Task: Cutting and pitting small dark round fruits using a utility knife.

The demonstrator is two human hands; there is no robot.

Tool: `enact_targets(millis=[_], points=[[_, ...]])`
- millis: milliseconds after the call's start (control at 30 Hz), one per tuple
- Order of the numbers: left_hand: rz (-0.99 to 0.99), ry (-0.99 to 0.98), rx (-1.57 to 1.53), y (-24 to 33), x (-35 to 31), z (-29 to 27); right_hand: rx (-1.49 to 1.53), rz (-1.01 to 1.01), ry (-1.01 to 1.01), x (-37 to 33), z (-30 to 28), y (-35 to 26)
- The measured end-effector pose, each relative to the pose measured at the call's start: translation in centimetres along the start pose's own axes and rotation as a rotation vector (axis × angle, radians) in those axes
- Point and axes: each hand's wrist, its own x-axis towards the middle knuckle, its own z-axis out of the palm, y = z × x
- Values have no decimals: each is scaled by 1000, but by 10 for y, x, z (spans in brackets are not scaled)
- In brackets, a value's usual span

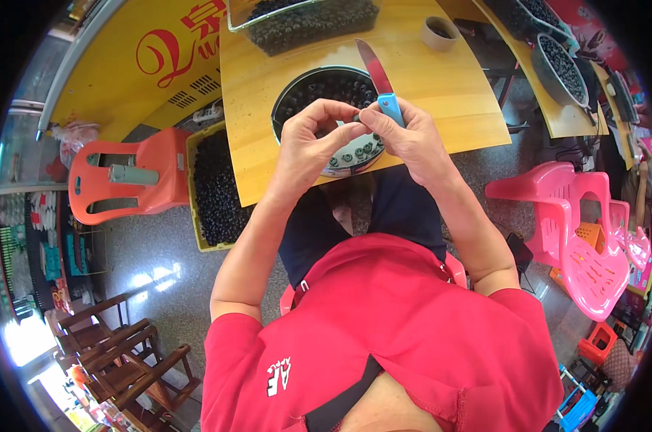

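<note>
At the table's near edge, my left hand (pixel 310 144) pinches a small dark round piece (pixel 356 117) between thumb and forefinger. My right hand (pixel 414 142) is closed around the blue handle of a knife (pixel 375 67); its blade points up and away from me. The right thumb meets the left fingertips at the piece. Below both hands stands a round white basin (pixel 331 68) with a dark rim. Many small dark round pieces lie in it, some on its pale near side; my hands hide part of it.
Farther back on the wooden table (pixel 462 101) are a clear tub (pixel 268 37) of dark pieces and a tape roll (pixel 439 34). A yellow crate (pixel 194 180) of similar pieces stands left, beside an orange stool (pixel 171 169). Pink chairs (pixel 549 191) and a filled bowl (pixel 545 79) are right.
</note>
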Motion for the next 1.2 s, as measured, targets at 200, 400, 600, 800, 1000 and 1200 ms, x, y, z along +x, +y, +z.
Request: enact_targets(millis=[200,400,600,800,1000,1200], points=[[-116,7,-331,1,-10,-1,53,11,-4,0,3,1],[-94,111,-259,-5,-14,8,-157,-173,3,2,5,8],[-80,112,-163,-4,-16,10,-89,-81,-7,1,3,7],[-90,136,-351,-9,-19,8,-236,-121,37,0,0,8],[-15,120,-392,-13,-19,5,-921,-596,33,-7,0,3],[-15,125,-422,-13,-21,6,-983,-609,55,-8,1,7]])
